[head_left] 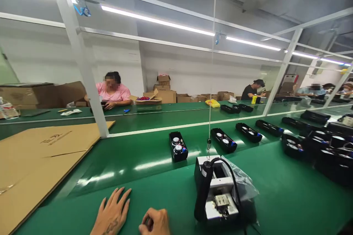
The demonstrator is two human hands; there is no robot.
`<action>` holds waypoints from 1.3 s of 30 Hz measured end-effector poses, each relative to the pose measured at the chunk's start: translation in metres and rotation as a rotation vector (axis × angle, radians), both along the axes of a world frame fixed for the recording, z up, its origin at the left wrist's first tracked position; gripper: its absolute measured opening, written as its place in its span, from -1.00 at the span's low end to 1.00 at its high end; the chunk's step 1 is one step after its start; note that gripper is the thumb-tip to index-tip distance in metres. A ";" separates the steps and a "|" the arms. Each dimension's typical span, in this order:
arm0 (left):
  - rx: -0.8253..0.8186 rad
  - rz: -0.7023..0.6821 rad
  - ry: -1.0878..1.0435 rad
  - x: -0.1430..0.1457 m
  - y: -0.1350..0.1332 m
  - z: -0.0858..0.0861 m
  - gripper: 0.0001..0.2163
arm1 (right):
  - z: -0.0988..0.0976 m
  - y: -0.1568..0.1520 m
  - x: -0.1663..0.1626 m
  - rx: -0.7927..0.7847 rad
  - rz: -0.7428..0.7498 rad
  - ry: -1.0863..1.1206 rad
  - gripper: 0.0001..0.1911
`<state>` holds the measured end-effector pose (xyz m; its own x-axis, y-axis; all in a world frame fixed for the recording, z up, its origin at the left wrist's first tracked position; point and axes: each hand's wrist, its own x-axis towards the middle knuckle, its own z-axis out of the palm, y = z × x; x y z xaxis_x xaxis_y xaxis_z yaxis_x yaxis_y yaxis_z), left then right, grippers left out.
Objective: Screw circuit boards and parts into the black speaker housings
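My left hand (112,211) lies palm down on the green tabletop (79,211), its fingers stretched out and spread. To its right my right hand (156,221) rests on the same surface, loosely curled into a fist, with nothing showing in it. Right of that hand stands a white-and-black screw feeder (220,205). In front of the feeder a black electric screwdriver (203,191) hangs from a cord with a hook, and neither hand touches it. Beyond my hands, a black speaker housing (178,147) with two round silver drivers sits on the green belt.
More black housings (224,140) line the belt to the right, with a dense cluster (328,147) at far right. A cardboard sheet (46,161) covers the left side. White frame posts (82,55) rise along the bench. Co-workers (116,93) sit across the line.
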<state>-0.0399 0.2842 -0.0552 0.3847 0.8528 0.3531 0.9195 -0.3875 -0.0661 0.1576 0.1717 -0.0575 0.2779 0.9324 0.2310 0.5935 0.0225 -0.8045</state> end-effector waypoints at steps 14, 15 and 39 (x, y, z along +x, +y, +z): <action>-0.001 0.040 -0.151 0.013 -0.021 0.005 -0.56 | -0.016 0.004 0.028 0.140 0.293 -0.017 -0.90; -0.001 0.038 -0.155 0.013 -0.022 0.005 -0.58 | -0.016 0.005 0.031 0.143 0.308 -0.013 -0.88; -0.015 0.026 -0.176 0.014 -0.024 0.007 -0.60 | -0.009 0.002 0.030 0.155 0.306 -0.010 -0.75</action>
